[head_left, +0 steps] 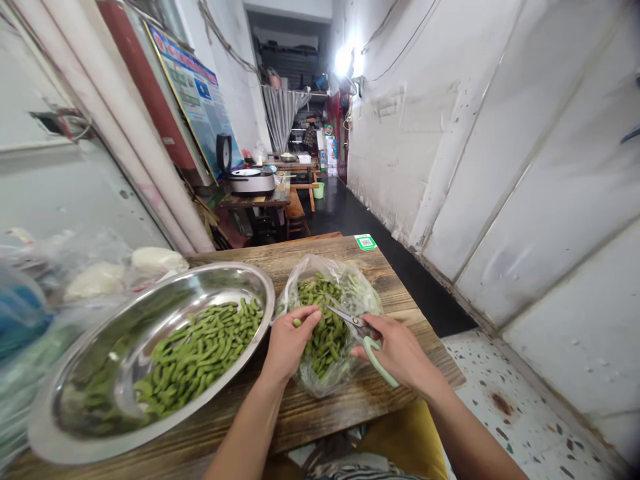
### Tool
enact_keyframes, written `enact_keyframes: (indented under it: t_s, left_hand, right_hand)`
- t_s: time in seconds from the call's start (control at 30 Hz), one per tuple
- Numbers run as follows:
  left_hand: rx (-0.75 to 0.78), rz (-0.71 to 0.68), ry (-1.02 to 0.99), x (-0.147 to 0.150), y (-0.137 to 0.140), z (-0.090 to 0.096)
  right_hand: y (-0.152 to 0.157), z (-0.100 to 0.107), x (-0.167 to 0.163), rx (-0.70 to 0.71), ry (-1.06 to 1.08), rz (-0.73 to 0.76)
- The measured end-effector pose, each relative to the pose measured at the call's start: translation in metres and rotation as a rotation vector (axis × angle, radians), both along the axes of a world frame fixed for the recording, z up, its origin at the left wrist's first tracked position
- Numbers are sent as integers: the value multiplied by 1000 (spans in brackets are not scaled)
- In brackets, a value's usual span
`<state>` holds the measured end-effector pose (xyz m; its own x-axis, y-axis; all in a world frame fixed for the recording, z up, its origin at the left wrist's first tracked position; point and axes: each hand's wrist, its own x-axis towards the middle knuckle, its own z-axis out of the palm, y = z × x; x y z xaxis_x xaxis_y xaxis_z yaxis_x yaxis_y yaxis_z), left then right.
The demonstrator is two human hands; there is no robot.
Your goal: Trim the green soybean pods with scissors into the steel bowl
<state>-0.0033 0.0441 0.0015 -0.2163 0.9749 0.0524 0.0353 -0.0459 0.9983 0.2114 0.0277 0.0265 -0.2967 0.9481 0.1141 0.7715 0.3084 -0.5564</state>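
My left hand (293,340) pinches a green edamame pod (298,323) above the near left side of a clear plastic bag (367,293). Many more edamame pods (325,347) fill this bag. In my right hand (393,347) is a pair of scissors (383,367) with pale green handles. The blades point left, toward my left fingertips, and look slightly apart. To the left stands a wide steel basin (150,303) with a heap of edamame pods (205,353) on its bottom.
Plastic bags (95,280) with pale contents crowd the left side of the wooden table (345,250). A QR code card (365,242) lies at the far right corner. Beyond stands another table with an open rice cooker (250,180). A white wall (480,167) runs along the right.
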Motion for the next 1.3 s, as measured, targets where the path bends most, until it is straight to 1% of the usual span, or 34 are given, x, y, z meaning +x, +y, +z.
enact_keyframes:
  t_s: [0.17,0.3,0.43,0.53,0.7,0.8,0.87,0.97,1.03,1.17,1.3]
  left_hand:
    - [-1,-34,146,2,-4,5]
    - [-13,-80,154,1,-5,4]
    - [-86,-111,34,1,-5,-3]
    - [-151,-133,-93,2,-5,-3]
    - [-196,-174,-355,2,-4,12]
    - [-201,-148,-499,0,-2,20]
    - [-207,-117,-579,-1,-1,22]
    - [-226,-106,-685,-1,-1,21]
    - [-238,-121,-716,0,-3,20]
    - [-276,-194,-718,4,-7,19]
    - [-291,-210,-738,7,-11,19]
  right_hand:
    - [2,1,-3,-11,40,75]
    - [3,4,-4,-31,10,135]
    - [5,3,-3,-31,-52,146]
    - [7,3,-2,-42,-68,138]
    - [6,7,1,-17,-12,89]
    - [2,6,0,15,18,65]
    - [0,4,-1,25,25,67]
    - [-2,2,-4,49,26,86]
    - [-2,1,-5,62,12,92]
    - [-2,1,-8,72,1,101]
    - [-3,1,-10,71,24,109]
